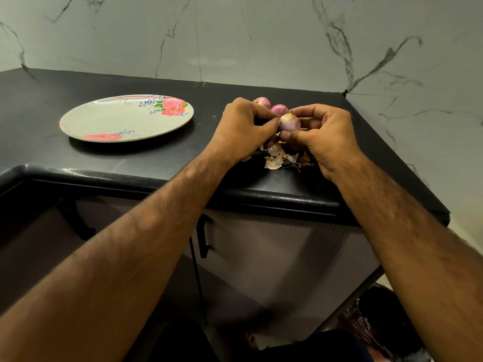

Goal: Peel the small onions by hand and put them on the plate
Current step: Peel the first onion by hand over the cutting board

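Both hands meet over the black counter around one small purple onion (289, 123) with a dry tan tip. My right hand (324, 138) grips it from the right and below. My left hand (244, 129) pinches it from the left with curled fingertips. Two more pink onions lie just behind the hands, one (263, 101) farther left, one (279, 109) beside it. A pile of dry onion skins (278, 158) lies on the counter under the hands. The floral plate (115, 121) sits to the left with nothing on it.
The black counter (146, 155) ends in a rounded front edge near me and a slanted edge on the right. Marble wall panels rise behind. Cabinet doors with a dark handle (203, 239) are below the counter.
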